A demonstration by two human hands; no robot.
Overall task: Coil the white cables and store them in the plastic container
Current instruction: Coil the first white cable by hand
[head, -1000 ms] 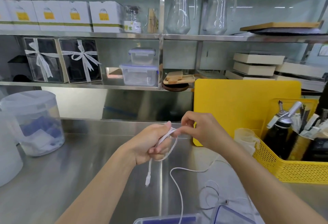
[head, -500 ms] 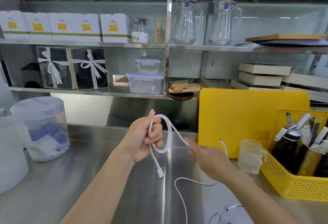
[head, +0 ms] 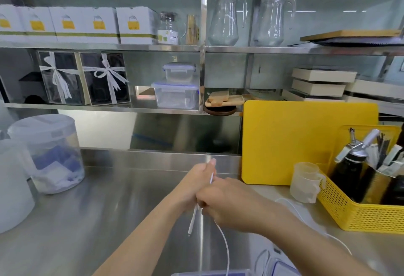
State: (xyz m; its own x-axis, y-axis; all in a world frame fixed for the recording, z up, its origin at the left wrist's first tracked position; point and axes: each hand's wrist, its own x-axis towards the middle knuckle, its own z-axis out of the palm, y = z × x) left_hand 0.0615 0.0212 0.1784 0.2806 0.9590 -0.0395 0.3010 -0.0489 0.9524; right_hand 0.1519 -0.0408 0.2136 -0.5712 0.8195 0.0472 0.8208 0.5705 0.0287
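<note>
1. White cable (head: 225,246) is what both hands are working on, held above the steel worktop (head: 98,210), roughly at its middle.
2. The left hand (head: 197,180) is closed around the gathered part of the cable; a short white strip shows at its fingers, and the plug end (head: 192,221) hangs free just below the fist.
3. The right hand (head: 227,205) sits pressed against the left, fingers curled in as if pinching the cable. Its back faces me, so I cannot tell what exactly the fingers hold.
4. From under the hands a loose length drops in a curve toward the near edge. More white cable (head: 303,214) trails across the worktop to the right, near the yellow basket (head: 360,216).
5. To my eye this is the coiling step, and early in it: only a small bundle sits in the left hand while much of the cable lies slack.
6. The next move likely calls for the right hand to slide down the slack and bring another loop up to the left, keeping the loops even.
7. The cable looks thin, smooth and springy, so the loops may slip open if the left hand relaxes.
8. A clear plastic container (head: 282,268) with a blue rim shows at the bottom edge, with nothing visibly stored in it yet.
</note>
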